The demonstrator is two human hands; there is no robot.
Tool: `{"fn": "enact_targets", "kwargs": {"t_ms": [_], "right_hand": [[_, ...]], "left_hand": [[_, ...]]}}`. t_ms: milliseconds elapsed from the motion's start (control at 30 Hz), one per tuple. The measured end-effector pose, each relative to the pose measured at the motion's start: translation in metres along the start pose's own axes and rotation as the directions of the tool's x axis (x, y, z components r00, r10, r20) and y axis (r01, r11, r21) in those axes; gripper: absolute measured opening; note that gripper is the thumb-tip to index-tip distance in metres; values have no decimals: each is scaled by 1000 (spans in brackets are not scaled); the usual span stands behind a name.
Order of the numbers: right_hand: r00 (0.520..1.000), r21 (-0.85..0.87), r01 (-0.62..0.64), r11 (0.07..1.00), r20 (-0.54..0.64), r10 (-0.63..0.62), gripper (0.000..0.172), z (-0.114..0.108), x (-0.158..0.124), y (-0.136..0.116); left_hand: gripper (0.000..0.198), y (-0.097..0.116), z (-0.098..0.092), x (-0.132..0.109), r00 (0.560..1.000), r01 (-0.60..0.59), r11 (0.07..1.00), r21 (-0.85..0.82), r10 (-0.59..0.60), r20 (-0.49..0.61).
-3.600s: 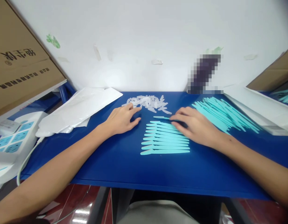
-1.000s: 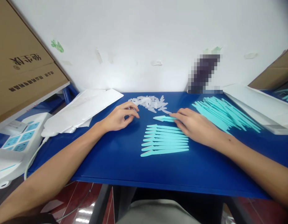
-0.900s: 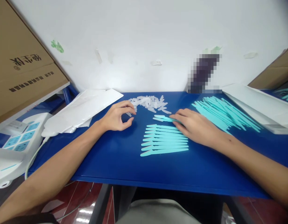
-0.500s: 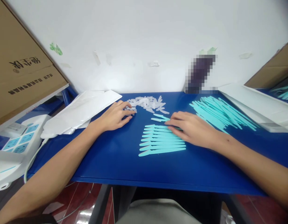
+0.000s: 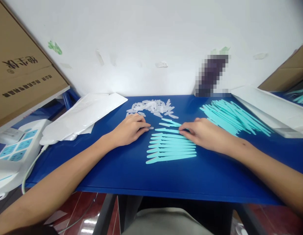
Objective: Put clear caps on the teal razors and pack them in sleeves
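Observation:
Between the fingertips of my left hand is a small translucent blade cap, its end sticking out to the right. My right hand pinches the handle end of a turquoise eyebrow razor, whose head points left toward the cap. Two more razors lie just beyond it, partly behind my right fingers. Nearer to me, several turquoise razors lie in a row with their heads to the left. A heap of translucent caps lies beyond my left hand.
A loose pile of turquoise razors is at the right of the blue table. White plastic bags and a power strip are at the left. Cardboard boxes stand at both sides, and a white wall rises behind.
My left hand has moved from the cap heap toward the right and nearer, now with a cap in its fingers. My right hand has shifted slightly right and closed on a razor, now apart from the row.

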State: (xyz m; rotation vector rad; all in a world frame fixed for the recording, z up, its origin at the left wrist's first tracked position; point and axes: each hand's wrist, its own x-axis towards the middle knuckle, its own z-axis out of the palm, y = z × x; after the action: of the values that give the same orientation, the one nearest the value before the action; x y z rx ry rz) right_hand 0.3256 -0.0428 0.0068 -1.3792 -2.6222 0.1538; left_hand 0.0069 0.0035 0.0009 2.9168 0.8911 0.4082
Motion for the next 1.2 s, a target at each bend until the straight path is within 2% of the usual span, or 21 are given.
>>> {"fn": "enact_targets", "kwargs": {"t_ms": [133, 267, 367, 467, 567, 667, 767, 867, 1067, 1200], "right_hand": [[1000, 18, -8, 1000, 14, 8, 30, 0, 0, 0], [999, 55, 30, 998, -20, -29, 27, -2, -1, -1], [997, 81, 32, 996, -77, -26, 25, -5, -1, -3], [982, 101, 61, 993, -186, -42, 22, -7, -2, -4], [969, 147, 33, 989, -246, 4, 20, -8, -2, -5], [971, 248, -4, 969, -229, 63, 20, -5, -3, -6], [975, 254, 8, 967, -218, 49, 31, -2, -3, -8], [979, 215, 44, 976, -205, 1, 36, -1, -3, -10], [982, 150, 69, 986, -186, -40, 39, -1, -2, -11], [981, 138, 86, 987, -185, -60, 40, 0, -3, -9]], "left_hand": [[27, 0, -2, 1, 996, 87, 991, -102, -86, 11], [24, 3, -5, 3, 987, 160, 963, -217, -149, 65], [22, 3, -6, 3, 982, 188, 949, -255, -172, 85], [21, 0, -4, 2, 988, 154, 967, -205, -144, 62], [22, -1, -1, 1, 997, 77, 996, -51, -77, -10], [20, 1, 1, 1, 986, 13, 998, 67, -2, -166], [13, 6, 2, 3, 935, -19, 996, 86, 48, -352], [10, 11, 0, 3, 883, -44, 996, 73, 73, -463], [7, 17, 1, 3, 836, -86, 995, 55, 102, -539], [9, 19, 3, 3, 841, -93, 996, 8, 82, -534]]}}
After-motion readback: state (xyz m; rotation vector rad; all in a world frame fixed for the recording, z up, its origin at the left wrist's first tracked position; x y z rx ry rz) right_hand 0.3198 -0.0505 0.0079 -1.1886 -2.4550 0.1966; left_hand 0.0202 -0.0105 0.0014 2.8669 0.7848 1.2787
